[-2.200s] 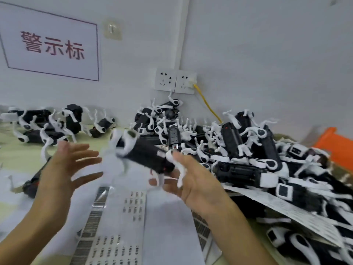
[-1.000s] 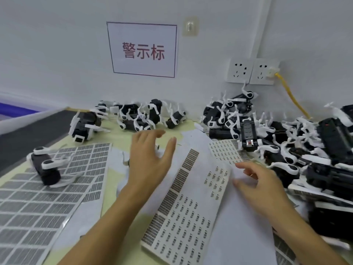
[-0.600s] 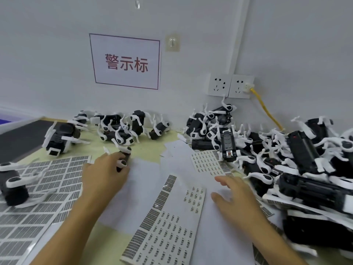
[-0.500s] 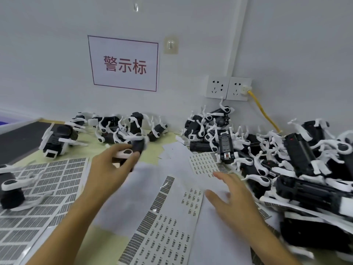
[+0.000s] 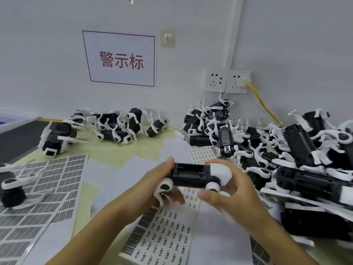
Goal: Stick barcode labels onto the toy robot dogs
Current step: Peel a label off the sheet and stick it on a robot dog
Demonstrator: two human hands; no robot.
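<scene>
Both hands hold one toy robot dog (image 5: 193, 175) in the air above the table (image 5: 116, 152), approx. in the middle of the view. The left hand (image 5: 152, 185) grips its left end, fingers curled round the black body and a white leg. The right hand (image 5: 232, 190) grips the right end, w/ fingers round the white rounded part and thumb below. The dog lies horizontal, its black underside turned up to the camera.

Under the hands lies a barcode label sheet (image 5: 162, 234), flat on the table, and a bigger label sheet (image 5: 47, 188) at the left w/ one dog (image 5: 11, 190) lying on it. A big pile of dogs (image 5: 286, 150) is at the right side, a smaller group (image 5: 114, 127) near the wall. On the wall hangs a sign (image 5: 122, 58) w/ red characters, and sockets (image 5: 227, 81) w/ a yellow cable (image 5: 261, 104).
</scene>
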